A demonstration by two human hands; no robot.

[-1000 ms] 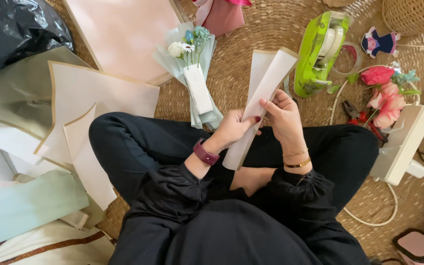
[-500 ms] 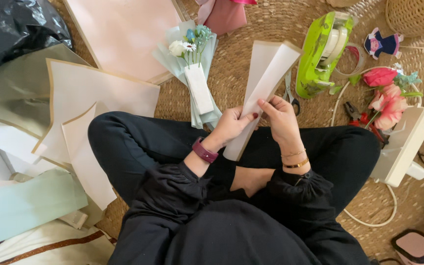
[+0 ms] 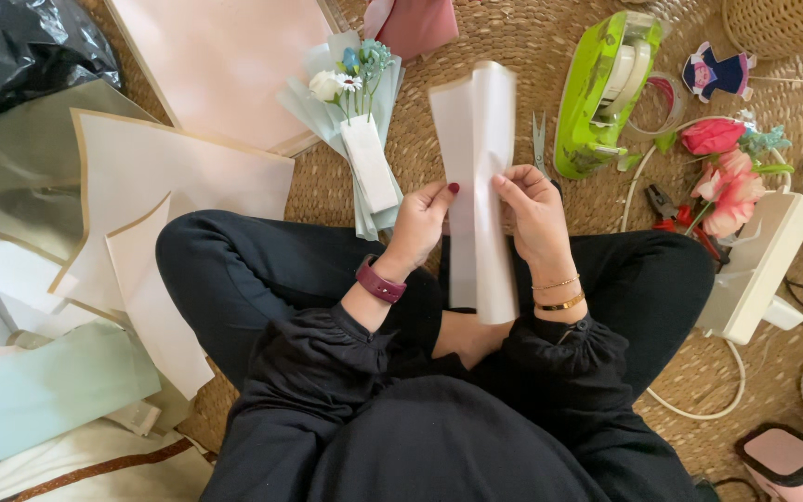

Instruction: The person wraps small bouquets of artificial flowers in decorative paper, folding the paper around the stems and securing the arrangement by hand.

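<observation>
I sit cross-legged in black clothes on a woven mat point(image 3: 504, 37). Both hands hold a long folded strip of translucent white wrapping paper point(image 3: 476, 121) upright over my lap. My left hand point(image 3: 420, 221), with a dark red watch band on the wrist, pinches the strip's left edge. My right hand point(image 3: 533, 209), with gold bangles on the wrist, grips its right edge. A small wrapped bouquet point(image 3: 357, 112) with white and blue flowers lies just left of the strip.
A green tape dispenser point(image 3: 601, 88) and small scissors point(image 3: 539, 139) lie beyond my right hand. Pink flowers point(image 3: 727, 181), red pliers point(image 3: 666, 206) and a white glue gun point(image 3: 759, 265) sit at right. Pink, cream and pale green paper sheets point(image 3: 188, 177) pile up at left.
The paper strip has turned from a right-leaning slant to nearly upright. Both hands have shifted along with it and stay closed on its edges.
</observation>
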